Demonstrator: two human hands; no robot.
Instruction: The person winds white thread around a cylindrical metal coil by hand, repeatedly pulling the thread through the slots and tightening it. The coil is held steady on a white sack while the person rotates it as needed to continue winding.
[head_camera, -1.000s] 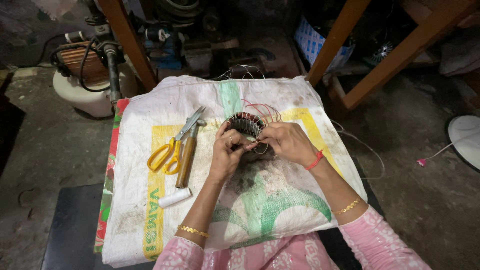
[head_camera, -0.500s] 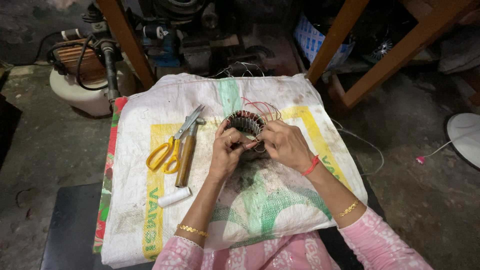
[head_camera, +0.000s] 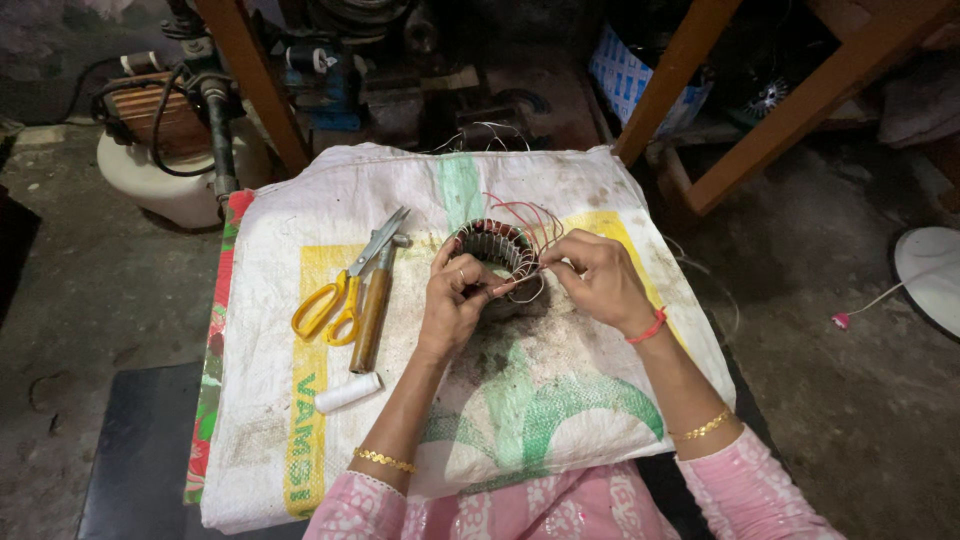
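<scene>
A round motor stator (head_camera: 493, 246) with copper windings and loose red wires (head_camera: 527, 218) stands on a white woven sack (head_camera: 560, 400) spread over a low table. My left hand (head_camera: 455, 300) grips the stator's near left rim, thumb and fingers closed on it. On the near right side, my right hand (head_camera: 597, 280) pinches a thin wire at the rim. Both wrists wear gold bangles; the right also has a red thread.
Yellow-handled scissors (head_camera: 340, 290), a wooden-handled tool (head_camera: 372, 310) and a small white roll (head_camera: 348, 392) lie on the sack's left part. Orange wooden legs (head_camera: 250, 85) and machine parts stand behind. A white disc (head_camera: 930, 280) lies on the floor at right.
Both hands stay at the stator. The fingers have shifted slightly along its near rim while working the wire.
</scene>
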